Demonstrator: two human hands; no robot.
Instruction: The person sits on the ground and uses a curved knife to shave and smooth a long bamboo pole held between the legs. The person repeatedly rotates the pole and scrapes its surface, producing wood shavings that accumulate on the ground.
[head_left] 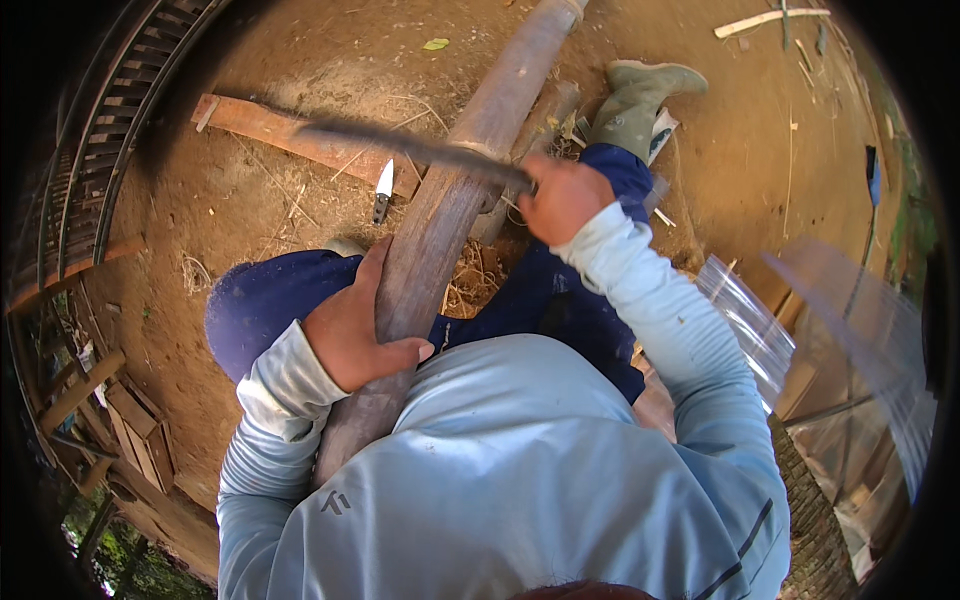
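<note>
A thick greyish-brown bamboo pole (432, 232) slants from beside my body up past the top of the view. My left hand (360, 322) is wrapped over its near part, thumb across the top. In my right hand (566, 198) is the handle end of a machete (400, 146), held in a closed fist. Its dark blade, smeared by motion, crosses over the pole near a joint and points left; whether it touches the bamboo I cannot tell. On the ground left of the pole lies a small knife (383, 190) with a bright blade and black handle.
A reddish plank (290, 135) lies beyond the knife, under the machete blade's line. My green boot (640, 100) rests right of the pole. Clear plastic sheets (745, 325) stand at the right. A slatted wooden rack (105, 130) is at the far left. Shavings (470, 285) lie between my legs.
</note>
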